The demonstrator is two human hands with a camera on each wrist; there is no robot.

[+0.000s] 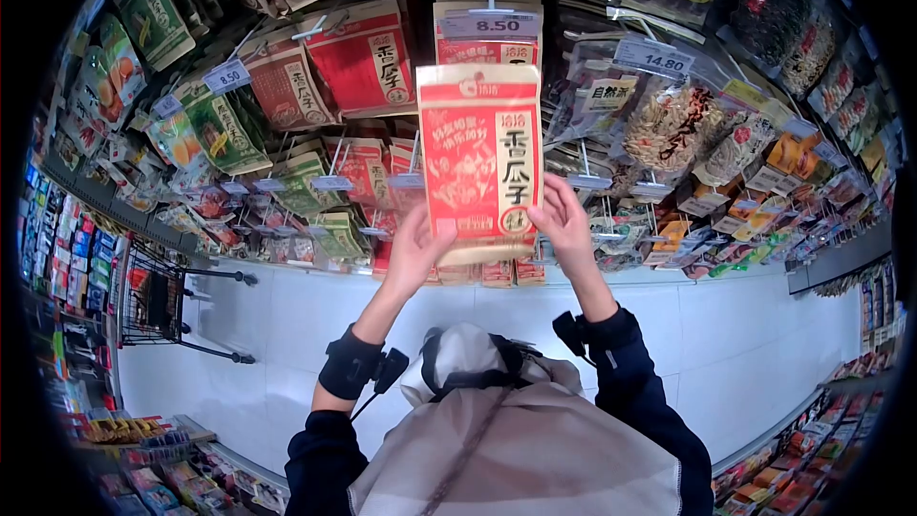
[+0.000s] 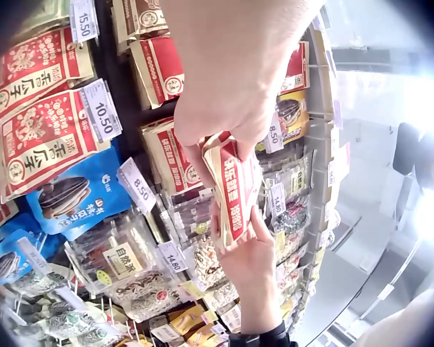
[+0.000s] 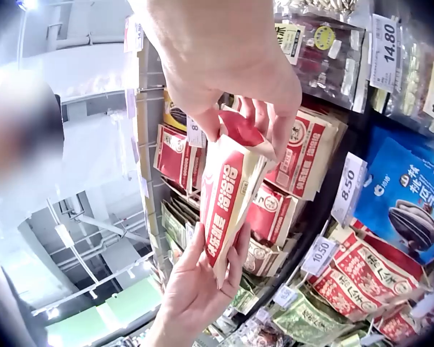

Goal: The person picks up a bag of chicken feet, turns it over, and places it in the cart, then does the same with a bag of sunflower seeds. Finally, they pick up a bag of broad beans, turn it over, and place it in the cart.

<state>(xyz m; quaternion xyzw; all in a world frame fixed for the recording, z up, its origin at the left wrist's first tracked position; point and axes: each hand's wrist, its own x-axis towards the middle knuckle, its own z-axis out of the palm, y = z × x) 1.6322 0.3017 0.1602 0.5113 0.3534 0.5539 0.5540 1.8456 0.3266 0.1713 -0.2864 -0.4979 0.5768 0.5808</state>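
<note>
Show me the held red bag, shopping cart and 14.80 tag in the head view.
Held red bag (image 1: 478, 153): head view, middle of its front.
Shopping cart (image 1: 215, 274): head view, a bar of its frame.
14.80 tag (image 1: 656, 58): head view, its printed face.

The held red packet (image 1: 473, 153) reads "洽洽" and "香瓜子". The upper tag (image 1: 492, 26) and left tag (image 1: 227, 76) read "8.50", the right tag (image 1: 655, 56) "14.80"; left wrist view's shelf tags show "15.50" (image 2: 83, 20) and "10.50" (image 2: 100, 110). A pale label (image 1: 612, 94) reads "自然派".
</note>
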